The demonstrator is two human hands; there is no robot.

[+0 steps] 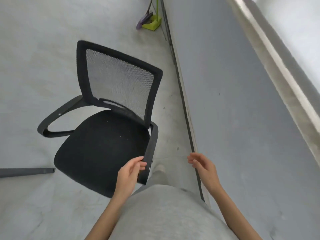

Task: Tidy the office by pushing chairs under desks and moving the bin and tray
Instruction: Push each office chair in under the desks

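While we look down from head height, a black office chair with a mesh backrest and padded fabric seat [102,149] stands on the pale grey floor [34,49], left of centre. Its backrest is at the far side and its seat faces towards us. Our left hand [129,172] is wrapped around the near end of the chair's right black plastic armrest [151,148], with the fingers curled over its inner face and the thumb towards us. Our right hand [203,168] holds nothing; its fingers are loosely spread and slightly bent, hovering above the near left edge of the long grey desk top [233,118]. We cannot tell whether it touches that edge. The desk top runs from near right to far centre, and the chair sits just beside its left edge, not under it. The chair's left curved armrest [57,118] loops out over the floor. Beyond the chair, at the far end of the desk edge, a lime green dustpan [152,23] rests on the floor with a purple-bristled broom [144,19] leaning into it. A dark grey flat bar [26,171] lies on the floor at the left edge of view. Our light grey clothing [164,213] fills the near centre.
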